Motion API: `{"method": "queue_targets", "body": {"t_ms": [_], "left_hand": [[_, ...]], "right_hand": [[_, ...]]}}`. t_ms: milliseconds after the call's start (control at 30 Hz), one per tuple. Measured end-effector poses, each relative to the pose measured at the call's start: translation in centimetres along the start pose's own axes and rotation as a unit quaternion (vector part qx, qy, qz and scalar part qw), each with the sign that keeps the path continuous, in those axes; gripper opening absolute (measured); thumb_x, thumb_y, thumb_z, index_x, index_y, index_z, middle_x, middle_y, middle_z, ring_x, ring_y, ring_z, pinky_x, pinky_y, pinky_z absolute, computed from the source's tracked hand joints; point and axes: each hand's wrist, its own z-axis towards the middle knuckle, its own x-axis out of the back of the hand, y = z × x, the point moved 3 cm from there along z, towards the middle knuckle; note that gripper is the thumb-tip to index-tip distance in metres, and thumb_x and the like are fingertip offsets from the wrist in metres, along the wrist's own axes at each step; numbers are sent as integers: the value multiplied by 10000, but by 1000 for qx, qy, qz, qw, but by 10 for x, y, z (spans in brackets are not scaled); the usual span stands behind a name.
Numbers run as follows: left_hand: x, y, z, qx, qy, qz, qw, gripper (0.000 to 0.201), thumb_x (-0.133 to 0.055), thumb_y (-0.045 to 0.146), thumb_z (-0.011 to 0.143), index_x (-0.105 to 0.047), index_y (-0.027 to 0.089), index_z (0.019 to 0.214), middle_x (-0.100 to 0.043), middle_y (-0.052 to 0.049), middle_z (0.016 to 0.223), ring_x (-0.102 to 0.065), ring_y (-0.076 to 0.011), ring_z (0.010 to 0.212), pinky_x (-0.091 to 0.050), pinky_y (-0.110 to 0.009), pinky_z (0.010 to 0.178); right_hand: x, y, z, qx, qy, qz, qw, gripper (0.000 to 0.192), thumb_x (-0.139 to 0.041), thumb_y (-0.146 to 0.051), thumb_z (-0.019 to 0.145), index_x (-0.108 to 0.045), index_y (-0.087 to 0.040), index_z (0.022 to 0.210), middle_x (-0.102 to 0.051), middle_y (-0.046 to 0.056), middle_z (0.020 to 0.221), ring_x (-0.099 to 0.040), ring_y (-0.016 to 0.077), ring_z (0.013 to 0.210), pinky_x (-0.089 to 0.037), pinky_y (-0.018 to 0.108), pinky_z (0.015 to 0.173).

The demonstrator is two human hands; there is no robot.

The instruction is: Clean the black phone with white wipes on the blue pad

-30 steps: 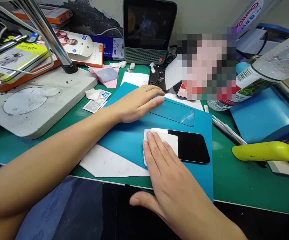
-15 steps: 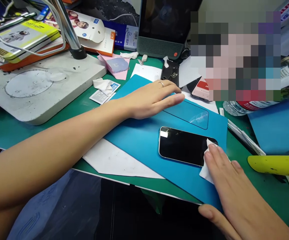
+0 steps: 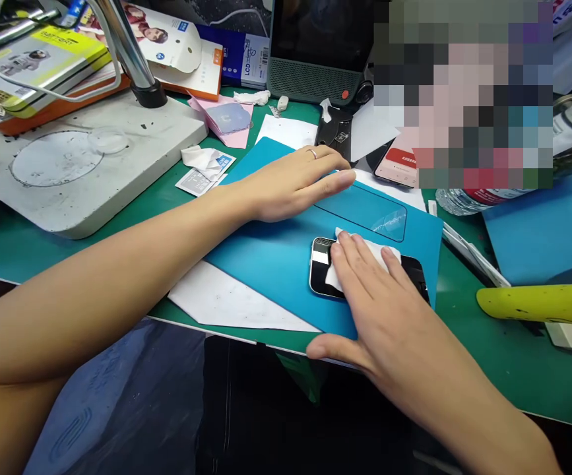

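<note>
Pressing the white wipe point(image 3: 359, 254) flat on the phone point(image 3: 321, 267) at center frame, your right hand point(image 3: 379, 310) has its fingers spread; your left hand point(image 3: 295, 185), fingers flat and holding nothing, pins the blue mat point(image 3: 270, 257). Push sideways and the phone could skid off toward the counter point(image 3: 464, 356) edge.

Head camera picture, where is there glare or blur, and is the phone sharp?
Head view: the phone is sharp, with bright glare at its left end; more glare on the clear film behind it; a pixelated block hides the upper right; the right hand presses a white wipe, unblurred.
</note>
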Motion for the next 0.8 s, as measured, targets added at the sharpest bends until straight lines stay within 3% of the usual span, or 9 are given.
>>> {"method": "queue_targets", "body": {"t_ms": [167,267,333,467,600,800], "left_hand": [[1,2,-1,-4,-4,6,1000,647,-199,590,1097,-624,175,1352,-626,-125,1453,-526,-285,1416,-359,-458,1240],[2,3,-3,-5,-4,7,1000,624,-218,570,1103,-614,166,1365,-601,-139,1472,-519,-280,1423,-355,-457,1247],[2,3,-3,7,-4,11,1000,617,-234,582,1098,-611,182,1378,-547,-137,1528,-486,-291,1459,-333,-481,1265],[2,2,-5,33,-8,12,999,605,-260,611,1085,-596,231,1414,-416,-114,1639,-391,-309,1536,-294,-508,1295],[1,2,-4,44,-20,10,999,583,-270,622,1077,-587,283,1429,-386,-76,1667,-350,-312,1560,-286,-531,1305],[-1,1,-4,46,-34,9,998,555,-311,621,1068,-587,292,1420,-389,-69,1661,-342,-296,1564,-273,-505,1320]], "right_hand": [[9,-14,5,-7,8,51,999,986,-329,-774,962,-488,26,1517,-425,256,1621,-423,375,1527,-383,627,1227],[12,-10,-6,-4,4,94,996,785,-351,-685,1021,-543,-95,1502,-474,129,1621,-460,280,1518,-326,599,1273],[14,-3,-21,-7,7,112,994,705,-379,-641,1040,-550,-134,1498,-495,82,1611,-480,255,1505,-357,587,1263],[15,17,-61,-32,4,100,994,686,-408,-610,1047,-532,-120,1510,-508,98,1593,-527,309,1465,-453,631,1181],[15,37,-93,-73,-7,86,994,663,-403,-561,1062,-470,-128,1559,-505,121,1594,-538,346,1449,-507,653,1116],[11,44,-104,-90,-15,96,991,652,-406,-497,1073,-346,-167,1632,-461,114,1633,-467,356,1501,-489,669,1127]]}}
